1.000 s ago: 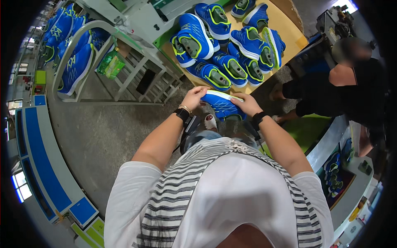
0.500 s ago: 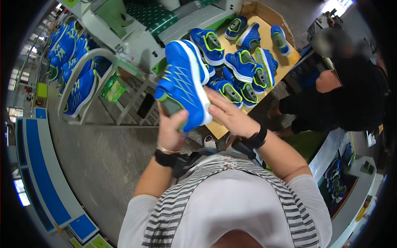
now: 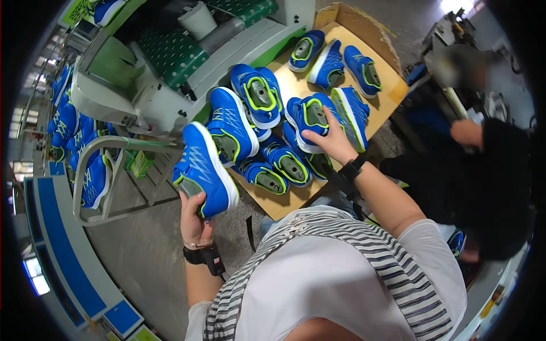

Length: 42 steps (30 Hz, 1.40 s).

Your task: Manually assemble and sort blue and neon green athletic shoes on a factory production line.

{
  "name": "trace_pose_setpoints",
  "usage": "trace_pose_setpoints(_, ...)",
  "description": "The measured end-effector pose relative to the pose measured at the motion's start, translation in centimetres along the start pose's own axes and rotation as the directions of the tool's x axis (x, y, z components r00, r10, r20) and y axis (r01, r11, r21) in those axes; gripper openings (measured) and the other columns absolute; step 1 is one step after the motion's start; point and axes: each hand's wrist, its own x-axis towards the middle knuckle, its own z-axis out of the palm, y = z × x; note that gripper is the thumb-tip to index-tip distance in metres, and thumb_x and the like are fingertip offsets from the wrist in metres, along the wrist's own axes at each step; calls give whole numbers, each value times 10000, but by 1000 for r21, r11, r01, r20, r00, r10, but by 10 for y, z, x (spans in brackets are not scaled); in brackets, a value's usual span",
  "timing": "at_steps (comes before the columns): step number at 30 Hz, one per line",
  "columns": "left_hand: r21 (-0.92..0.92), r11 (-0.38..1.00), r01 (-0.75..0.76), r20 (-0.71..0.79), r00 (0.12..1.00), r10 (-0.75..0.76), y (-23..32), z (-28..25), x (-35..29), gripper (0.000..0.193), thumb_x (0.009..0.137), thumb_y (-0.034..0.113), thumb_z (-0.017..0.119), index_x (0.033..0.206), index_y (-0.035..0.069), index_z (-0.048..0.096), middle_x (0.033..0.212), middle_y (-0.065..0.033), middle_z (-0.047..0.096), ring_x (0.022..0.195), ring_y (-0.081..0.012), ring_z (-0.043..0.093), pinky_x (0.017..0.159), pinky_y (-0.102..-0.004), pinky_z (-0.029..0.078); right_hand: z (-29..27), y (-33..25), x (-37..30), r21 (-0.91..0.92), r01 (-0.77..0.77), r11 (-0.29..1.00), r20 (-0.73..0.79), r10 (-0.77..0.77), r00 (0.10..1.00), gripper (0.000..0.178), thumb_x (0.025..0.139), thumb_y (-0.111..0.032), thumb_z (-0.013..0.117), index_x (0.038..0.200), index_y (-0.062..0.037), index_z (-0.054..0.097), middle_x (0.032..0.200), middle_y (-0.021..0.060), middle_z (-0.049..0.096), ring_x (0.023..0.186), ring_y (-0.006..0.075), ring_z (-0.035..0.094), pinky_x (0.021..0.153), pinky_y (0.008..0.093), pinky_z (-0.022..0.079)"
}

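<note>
Flanking the upper left is a pale grey machine [image 3: 99, 96] with a green perforated belt [image 3: 170, 54]. Beside it stands a tan board-topped worktop [image 3: 392, 91]. A pale tubular metal rack [image 3: 114, 140] is positioned near the machine's lower side. Grouped blue sports shoes with white soles and lime-green collars [image 3: 233, 119] rest on the worktop, several touching or overlapping.

A separate blue shoe with a white sole and grey insert [image 3: 205, 170] is held clear of the worktop's left edge, toe away from the wearer, sole to the right. The left hand [image 3: 196, 219] clamps its heel end: thumb at the collar, fingers against the outer side.

The right hand [image 3: 339, 145] is at the heel opening of a lime-collared blue shoe [image 3: 298, 116] in the group. Its thumb and fingers are apart; whether they grip cannot be told. A black band [image 3: 200, 254] encircles the left wrist.
</note>
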Motion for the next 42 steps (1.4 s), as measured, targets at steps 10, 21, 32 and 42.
trace_pose_setpoints(10,20,1000,-1,74,997,-1,93,86,104,456,887,74,563,1331,18,475,1188,-111,632,1003,-221,666,847,-329,562,-98,-59,72,595,-142,791,-4,179,984,628,747,-20,701,1334,-68,485,1290,111,527,1169,207,534,984,328,454)
trace_pose_setpoints(21,544,664,-513,-201,689,697,139,92,423,491,755,115,714,1180,-24,512,1078,-164,610,934,-270,629,788,-378,529,49,-231,457,76,675,734,-113,-666,737,614,804,-186,725,1359,-88,481,1276,221,584,1171,371,570,1002,397,445)
trace_pose_setpoints(32,552,-819,-155,777,453,437,178,9,472,467,926,78,487,1392,71,478,1463,-290,384,1347,-447,378,1108,-500,347,66,-200,385,69,693,717,336,-671,661,389,887,-186,603,1229,-1,597,1236,234,606,1140,382,580,990,428,458)
trace_pose_setpoints(42,493,-462,-737,845,531,53,37,190,241,509,794,24,682,1288,106,595,1537,-216,287,1426,-420,265,1151,-458,246,-135,121,175,-644,-207,737,-345,-39,938,929,733,-311,818,1474,-43,326,1323,252,544,1269,409,485,1063,441,388)
